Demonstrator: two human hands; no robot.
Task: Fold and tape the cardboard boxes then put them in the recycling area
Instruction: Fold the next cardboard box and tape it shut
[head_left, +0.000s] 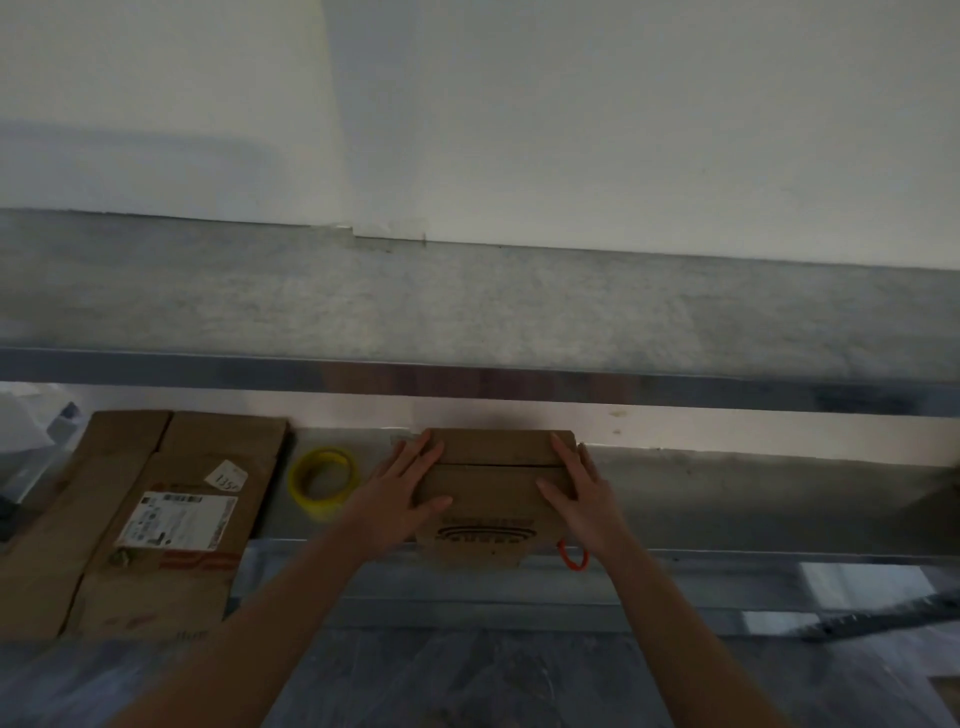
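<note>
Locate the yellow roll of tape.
In the head view, the yellow roll of tape lies on the grey shelf, left of centre, between the large flattened cardboard box and the left hand.

Your left hand (400, 493) and right hand (582, 493) cover both ends of the small box (493, 467), and its dark print is too blurred to read. The flattened box (156, 571) runs off the left edge, label (179, 519) text too small to tell. The orange loop (573, 557) is partly hidden by your right wrist.
</note>
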